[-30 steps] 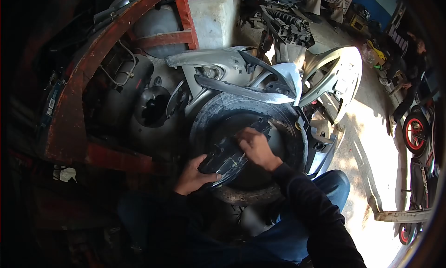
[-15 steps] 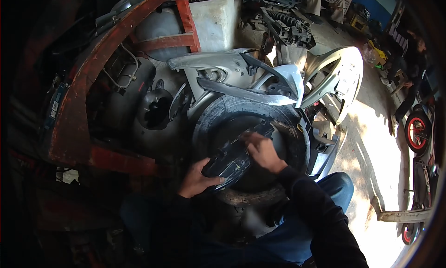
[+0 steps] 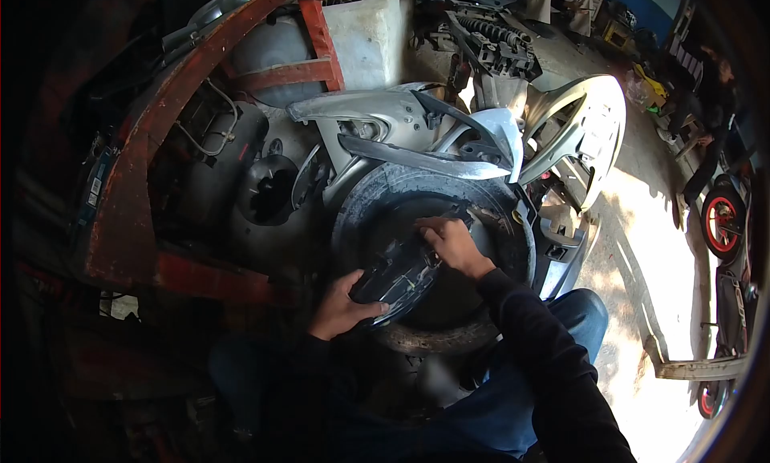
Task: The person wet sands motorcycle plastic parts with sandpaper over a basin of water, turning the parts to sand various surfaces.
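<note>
Head view shows the black part [image 3: 389, 285] slanted across the tire [image 3: 393, 181], the left hand [image 3: 341, 309] with fingers clamped on its 8-o'clock edge; the right hand [image 3: 453, 245], fingers curled together, is toward 1 o'clock. Silver panels [image 3: 401, 114] crowd 12; sunlit floor [image 3: 622, 303] opens at 3.

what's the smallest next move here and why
Probably keep the left hand clamped on the lower end of the dark plastic part and bring the right hand's fingers down its upper end for a firmer grip: the part lies slanted over the tyre's open middle, which seems to offer little support beneath it.
</note>
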Motion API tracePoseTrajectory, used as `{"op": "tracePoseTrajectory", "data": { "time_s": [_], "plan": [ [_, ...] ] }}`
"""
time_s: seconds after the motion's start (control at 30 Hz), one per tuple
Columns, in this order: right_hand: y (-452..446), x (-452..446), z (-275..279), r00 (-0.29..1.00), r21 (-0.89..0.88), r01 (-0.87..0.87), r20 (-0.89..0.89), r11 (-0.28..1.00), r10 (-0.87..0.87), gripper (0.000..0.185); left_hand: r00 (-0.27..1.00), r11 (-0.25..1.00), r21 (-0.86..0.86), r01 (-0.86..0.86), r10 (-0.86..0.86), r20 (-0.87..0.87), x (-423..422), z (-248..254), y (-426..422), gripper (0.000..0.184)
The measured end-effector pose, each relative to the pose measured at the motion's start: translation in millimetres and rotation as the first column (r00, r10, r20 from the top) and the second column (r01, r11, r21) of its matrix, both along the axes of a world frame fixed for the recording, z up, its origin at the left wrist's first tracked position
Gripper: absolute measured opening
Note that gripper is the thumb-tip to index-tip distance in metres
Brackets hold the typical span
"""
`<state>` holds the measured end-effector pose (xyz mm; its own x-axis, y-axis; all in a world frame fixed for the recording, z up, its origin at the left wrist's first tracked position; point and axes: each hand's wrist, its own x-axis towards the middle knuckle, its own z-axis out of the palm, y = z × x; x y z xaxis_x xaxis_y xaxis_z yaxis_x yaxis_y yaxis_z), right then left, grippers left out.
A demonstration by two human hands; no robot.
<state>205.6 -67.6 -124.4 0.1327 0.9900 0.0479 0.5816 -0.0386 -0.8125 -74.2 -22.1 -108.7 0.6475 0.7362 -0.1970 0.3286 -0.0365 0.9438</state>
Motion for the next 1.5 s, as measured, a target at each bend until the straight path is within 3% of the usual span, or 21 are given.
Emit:
{"op": "tracePoseTrajectory", "data": {
  "time_s": [0.07,0.17,0.23,0.3,0.37,0.43,0.53,0.7,0.9,0.97,1.1,1.17,1.27,1.37,1.5],
  "plan": [
    [-2,-17,11,1.000,-0.002,-0.022,-0.011,1.000,0.022,0.030,0.998,0.993,-0.112,0.044,-0.038,0.058,1,-2,1,0.062],
    [-11,-21,2,0.995,0.087,-0.070,-0.059,0.994,0.075,0.030,0.999,0.995,-0.099,0.029,-0.027,0.021,5,18,-5,0.060],
    [-10,-12,-8,0.997,0.288,0.064,-0.060,0.955,-0.049,0.027,0.998,0.989,-0.135,0.056,-0.052,0.034,7,18,-3,0.058],
    [-16,-22,-6,0.990,0.259,0.143,-0.045,0.955,-0.136,0.026,0.996,0.980,-0.181,0.081,-0.076,0.035,7,12,-4,0.057],
    [-25,-44,16,0.930,0.077,0.304,-0.240,0.950,-0.278,0.025,0.993,0.986,-0.148,0.078,-0.064,0.095,9,4,-7,0.051],
    [-34,-62,20,0.939,0.218,0.304,-0.234,0.927,-0.252,0.023,0.993,0.981,-0.186,0.051,-0.030,0.115,17,15,-16,0.048],
    [-42,-70,29,0.933,0.226,0.328,-0.227,0.917,-0.277,0.023,0.990,0.968,-0.251,0.016,0.020,0.141,24,17,-29,0.042],
    [-58,-74,40,0.960,0.256,0.275,-0.119,0.927,-0.252,0.022,0.983,0.956,-0.292,-0.013,0.066,0.172,28,15,-34,0.039],
    [-54,-75,46,0.938,0.213,0.310,-0.230,0.927,-0.261,0.022,0.993,0.985,-0.170,0.036,-0.015,0.121,32,18,-31,0.040],
    [-55,-74,46,0.980,0.311,0.198,-0.082,0.930,-0.181,0.027,0.988,0.974,-0.225,0.016,0.019,0.154,33,21,-32,0.040],
    [-44,-47,48,0.993,0.284,0.043,-0.114,0.958,-0.011,0.028,0.975,0.953,-0.303,0.009,0.059,0.215,31,21,-29,0.041],
    [-41,-43,48,0.999,0.307,-0.032,-0.014,0.951,0.038,0.027,0.977,0.960,-0.280,0.007,0.053,0.205,30,16,-29,0.041],
    [-39,-49,45,0.997,0.317,0.028,0.061,0.948,-0.050,0.025,0.984,0.968,-0.251,0.008,0.037,0.174,31,18,-26,0.041],
    [-30,-53,38,0.996,0.407,0.054,0.045,0.912,-0.079,0.023,0.981,0.964,-0.267,-0.005,0.056,0.184,33,25,-26,0.040],
    [-28,-50,34,0.997,0.383,0.057,0.027,0.922,-0.073,0.027,0.987,0.972,-0.234,0.001,0.037,0.156,30,21,-24,0.038]
  ]
}}
